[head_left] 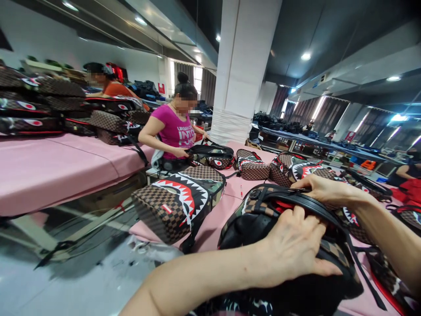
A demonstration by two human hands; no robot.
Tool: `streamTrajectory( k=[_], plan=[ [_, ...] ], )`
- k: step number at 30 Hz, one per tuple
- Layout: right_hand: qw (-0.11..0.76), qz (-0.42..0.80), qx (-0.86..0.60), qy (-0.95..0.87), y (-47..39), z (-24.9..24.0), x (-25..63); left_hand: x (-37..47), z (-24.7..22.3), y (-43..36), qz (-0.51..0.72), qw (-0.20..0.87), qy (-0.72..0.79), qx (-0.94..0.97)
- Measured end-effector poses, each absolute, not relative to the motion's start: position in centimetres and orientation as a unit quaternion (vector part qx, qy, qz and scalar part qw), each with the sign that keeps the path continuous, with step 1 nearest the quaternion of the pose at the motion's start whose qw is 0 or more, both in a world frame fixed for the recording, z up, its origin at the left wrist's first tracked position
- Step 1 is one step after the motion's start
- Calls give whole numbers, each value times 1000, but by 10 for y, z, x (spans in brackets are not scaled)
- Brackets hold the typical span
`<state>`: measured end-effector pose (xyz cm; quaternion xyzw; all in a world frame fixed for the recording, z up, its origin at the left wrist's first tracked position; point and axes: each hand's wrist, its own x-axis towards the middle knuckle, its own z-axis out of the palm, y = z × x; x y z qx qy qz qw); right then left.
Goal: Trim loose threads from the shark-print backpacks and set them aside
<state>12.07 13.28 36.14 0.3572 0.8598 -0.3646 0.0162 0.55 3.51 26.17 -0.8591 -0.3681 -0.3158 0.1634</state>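
Note:
In front of me a black and brown checkered backpack [243, 232] stands on the pink table, its top open and a red lining showing inside. My left hand [292, 241] reaches over the opening. Its fingers curl down inside, and the thumb lies outside along the near edge, so the backpack's rim is in its grasp. My right hand [315, 189] pinches the far rim near the zipper; the fingertips are partly hidden behind the black edge. Left of this backpack lies another checkered backpack [179, 197] with a red and white shark-mouth pattern.
Several more patterned backpacks [294, 166] line the pink table [226, 193]. Across it, a person in a magenta shirt [171, 127] handles a backpack [210, 156]. On the left, stacked backpacks [42, 105] cover part of another pink table [66, 166], behind which another person [115, 87] leans. A wrapped pillar [243, 66] stands behind.

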Motion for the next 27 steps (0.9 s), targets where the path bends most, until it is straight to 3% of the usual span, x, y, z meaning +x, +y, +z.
streamTrajectory(
  k=[18,23,27],
  plan=[
    [-2,-329,340,881,140,366,134,-1,260,44,-339,178,-374,-845],
    [-69,-308,366,875,139,352,135,-1,256,38,-343,165,-356,-853],
    [-182,-363,442,800,144,328,143,-29,249,39,-463,158,-271,-829]
  ],
)
